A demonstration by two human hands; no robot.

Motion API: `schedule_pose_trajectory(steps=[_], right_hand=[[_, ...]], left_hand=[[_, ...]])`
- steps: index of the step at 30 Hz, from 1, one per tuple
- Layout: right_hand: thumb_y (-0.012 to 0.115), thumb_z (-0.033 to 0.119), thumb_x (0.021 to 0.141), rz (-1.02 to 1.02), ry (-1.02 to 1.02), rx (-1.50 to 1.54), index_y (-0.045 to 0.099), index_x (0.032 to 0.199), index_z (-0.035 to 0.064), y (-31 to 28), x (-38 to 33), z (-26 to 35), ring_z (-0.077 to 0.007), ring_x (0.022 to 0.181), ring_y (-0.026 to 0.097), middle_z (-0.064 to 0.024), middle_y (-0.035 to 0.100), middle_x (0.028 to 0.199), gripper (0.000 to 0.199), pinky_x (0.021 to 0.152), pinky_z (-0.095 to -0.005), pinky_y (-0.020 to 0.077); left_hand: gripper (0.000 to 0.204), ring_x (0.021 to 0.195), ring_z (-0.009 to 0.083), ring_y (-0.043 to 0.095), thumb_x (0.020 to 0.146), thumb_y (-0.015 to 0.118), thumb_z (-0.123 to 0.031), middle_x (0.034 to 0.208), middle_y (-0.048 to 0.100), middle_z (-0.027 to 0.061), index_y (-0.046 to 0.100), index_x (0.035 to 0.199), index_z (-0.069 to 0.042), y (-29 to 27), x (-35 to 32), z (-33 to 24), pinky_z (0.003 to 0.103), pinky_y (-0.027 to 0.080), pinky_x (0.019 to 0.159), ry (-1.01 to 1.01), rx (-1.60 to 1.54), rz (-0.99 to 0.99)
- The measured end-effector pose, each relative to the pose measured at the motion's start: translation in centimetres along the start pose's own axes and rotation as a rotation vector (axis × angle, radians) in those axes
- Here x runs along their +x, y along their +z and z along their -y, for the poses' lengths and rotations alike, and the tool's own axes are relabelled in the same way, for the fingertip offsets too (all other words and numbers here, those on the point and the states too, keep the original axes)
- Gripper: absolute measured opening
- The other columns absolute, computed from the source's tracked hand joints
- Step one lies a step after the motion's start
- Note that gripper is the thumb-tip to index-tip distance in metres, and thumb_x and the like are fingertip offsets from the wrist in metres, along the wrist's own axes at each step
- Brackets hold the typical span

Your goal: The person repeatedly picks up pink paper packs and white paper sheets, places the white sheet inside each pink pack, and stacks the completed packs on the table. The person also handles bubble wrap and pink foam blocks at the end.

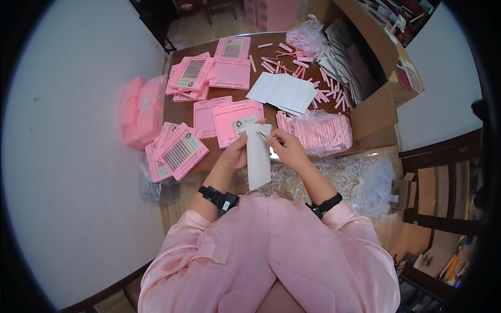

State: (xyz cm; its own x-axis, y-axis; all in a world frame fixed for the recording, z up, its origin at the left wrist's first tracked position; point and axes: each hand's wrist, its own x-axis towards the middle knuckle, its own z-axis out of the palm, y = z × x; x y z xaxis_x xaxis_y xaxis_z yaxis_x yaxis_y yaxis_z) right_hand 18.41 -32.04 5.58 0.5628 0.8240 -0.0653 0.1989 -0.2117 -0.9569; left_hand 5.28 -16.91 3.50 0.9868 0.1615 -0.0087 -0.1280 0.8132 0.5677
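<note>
A narrow white sheet (258, 163) stands tilted in front of me, its left edge pinched in my left hand (237, 152). My right hand (288, 149) is closed at the sheet's upper right, with a thin dark tool (262, 134) between its fingertips; its tip lies against the sheet, and its exact kind is too small to make out. Just behind the sheet sits an open pink case (227, 121) with a printed card on it. Another flat pink tray (207, 112) lies partly under that case.
Pink lash trays (183, 151) overlap at the table's left edge; more trays (192, 72) lie farther back. White sheets (284, 93), scattered pink tubes (323, 94) and a bagged bundle of pink tubes (321, 133) occupy the right. A cardboard box (378, 107) stands beyond, shredded paper (339, 175) below.
</note>
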Motion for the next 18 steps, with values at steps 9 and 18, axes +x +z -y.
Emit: schedule_pose_trajectory(steps=[9,18], right_hand=[[0.066,0.030,0.097,0.119,0.079,0.127,0.069,0.079,0.0005,0.6,-0.1,0.4,-0.0071,0.066,0.055,-0.0011,0.062,0.070,0.034,0.058,-0.0281,0.0433],[0.070,0.021,0.094,-0.081,0.015,0.387,0.067,0.094,0.0029,1.7,0.7,0.7,-0.0057,0.072,0.051,0.0032,0.060,0.080,0.019,0.064,-0.0249,0.0413]], left_hand=[[0.084,0.119,0.0236,0.060,0.089,0.072,-0.046,0.132,0.058,0.0088,0.034,0.154,-0.008,-0.2,-0.6,0.8,0.041,0.051,0.102,0.038,0.008,-0.035],[0.084,0.124,0.0222,0.055,0.089,0.073,-0.047,0.134,0.056,0.0072,0.036,0.153,-0.007,-0.7,0.1,0.4,0.041,0.048,0.104,0.027,0.025,0.009]])
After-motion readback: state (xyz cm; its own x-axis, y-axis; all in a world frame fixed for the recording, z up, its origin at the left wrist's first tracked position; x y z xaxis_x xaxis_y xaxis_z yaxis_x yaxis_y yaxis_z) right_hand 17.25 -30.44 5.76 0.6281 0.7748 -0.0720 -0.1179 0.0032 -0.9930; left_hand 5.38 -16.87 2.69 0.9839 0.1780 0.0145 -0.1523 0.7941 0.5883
